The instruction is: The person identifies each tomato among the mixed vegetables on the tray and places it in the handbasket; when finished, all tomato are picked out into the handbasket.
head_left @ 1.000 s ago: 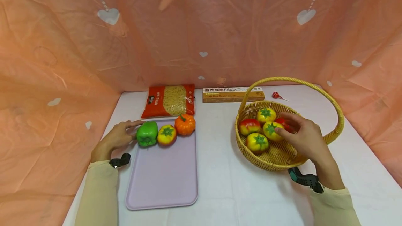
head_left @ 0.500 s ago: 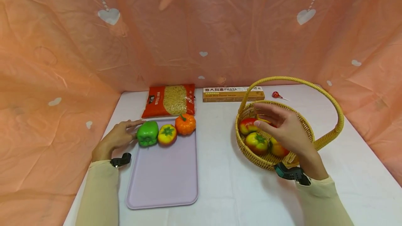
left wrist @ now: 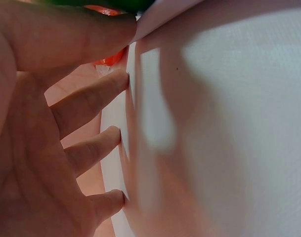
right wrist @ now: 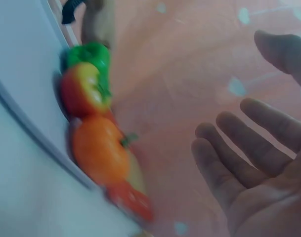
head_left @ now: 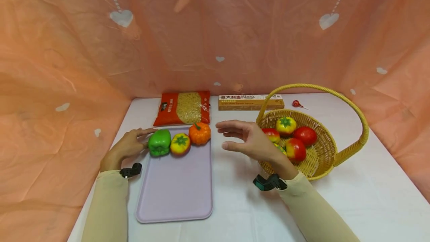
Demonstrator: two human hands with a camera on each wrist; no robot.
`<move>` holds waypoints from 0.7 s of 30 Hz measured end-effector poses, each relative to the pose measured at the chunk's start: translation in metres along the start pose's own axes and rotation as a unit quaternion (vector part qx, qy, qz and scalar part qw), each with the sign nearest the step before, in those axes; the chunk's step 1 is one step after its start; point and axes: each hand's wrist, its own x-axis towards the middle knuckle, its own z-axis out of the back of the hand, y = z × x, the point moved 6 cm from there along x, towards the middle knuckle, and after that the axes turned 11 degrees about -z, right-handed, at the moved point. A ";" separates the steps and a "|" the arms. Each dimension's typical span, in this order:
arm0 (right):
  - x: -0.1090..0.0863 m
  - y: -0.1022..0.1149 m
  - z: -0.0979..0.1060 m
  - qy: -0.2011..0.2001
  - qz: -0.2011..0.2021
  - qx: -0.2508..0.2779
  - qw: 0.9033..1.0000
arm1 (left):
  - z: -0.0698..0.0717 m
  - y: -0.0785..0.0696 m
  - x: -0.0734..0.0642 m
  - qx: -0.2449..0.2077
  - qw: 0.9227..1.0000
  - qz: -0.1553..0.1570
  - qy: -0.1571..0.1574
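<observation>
My left hand [head_left: 129,144] rests beside the lilac tray [head_left: 174,189], close to the green bell pepper [head_left: 159,143]. In the left wrist view its extended fingers [left wrist: 88,101] meet the white cloth, and the thumb is at the tray's edge. A yellow-and-red fruit with a green leafy top [head_left: 180,145] and a small orange pumpkin [head_left: 200,134] sit along the tray's far end. Holding nothing, my right hand [head_left: 250,141] hovers between tray and basket with fingers spread. The wicker basket [head_left: 327,160] contains several fruits, including a red one [head_left: 305,136]; my right hand and wrist partly cover others.
Behind the tray lies a red bag of pasta [head_left: 184,108]. A pasta box [head_left: 251,102] and a red lollipop [head_left: 296,103] are at the back. The basket's tall handle [head_left: 361,130] arches over its right side. Peach fabric [head_left: 215,33] hangs behind.
My right hand has come out of the basket and moved left toward the tray, its fingers free of fruit. Fruits inside the basket have shifted. My left hand stays put.
</observation>
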 end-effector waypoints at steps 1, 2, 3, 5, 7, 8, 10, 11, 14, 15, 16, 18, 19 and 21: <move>0.006 -0.001 -0.007 0.009 0.002 0.001 1.000 | 0.000 0.000 0.000 0.000 1.000 -0.002 -0.001; 0.012 -0.002 -0.014 0.017 0.004 -0.001 1.000 | 0.000 0.000 0.000 0.000 1.000 -0.005 -0.002; 0.018 -0.003 -0.021 0.025 0.007 -0.001 1.000 | 0.000 -0.001 0.000 0.001 1.000 -0.006 -0.003; 0.029 -0.006 -0.035 0.040 0.014 -0.002 0.999 | 0.000 -0.001 -0.001 0.005 1.000 -0.008 -0.004; 0.039 -0.008 -0.046 0.049 0.022 -0.003 0.999 | 0.000 -0.002 -0.001 0.007 1.000 -0.011 -0.007; 0.043 -0.010 -0.051 0.051 0.024 -0.004 0.998 | 0.000 -0.002 -0.001 0.008 1.000 -0.013 -0.006; 0.052 -0.013 -0.061 0.054 0.027 -0.005 0.998 | -0.001 -0.003 -0.001 0.012 1.000 -0.015 -0.004; 0.055 -0.015 -0.065 0.055 0.027 -0.005 0.998 | -0.001 -0.003 -0.001 0.012 1.000 -0.014 -0.003; 0.066 -0.020 -0.076 0.049 0.021 -0.007 0.999 | -0.003 -0.003 -0.001 0.014 1.000 -0.009 0.005; 0.069 -0.021 -0.079 0.046 0.021 -0.008 0.999 | -0.003 -0.003 -0.001 0.015 1.000 -0.008 0.005; 0.073 -0.022 -0.082 0.043 0.020 -0.010 0.999 | -0.003 -0.003 -0.001 0.014 1.000 -0.006 0.005; 0.079 -0.022 -0.088 0.037 0.019 -0.023 0.999 | -0.002 -0.004 -0.001 0.015 1.000 -0.004 0.005; 0.081 -0.022 -0.090 0.033 0.020 -0.037 0.999 | -0.002 -0.004 -0.001 0.017 1.000 -0.005 0.005; 0.087 -0.021 -0.095 0.025 0.023 -0.070 0.997 | -0.001 -0.004 -0.002 0.016 1.000 -0.002 0.005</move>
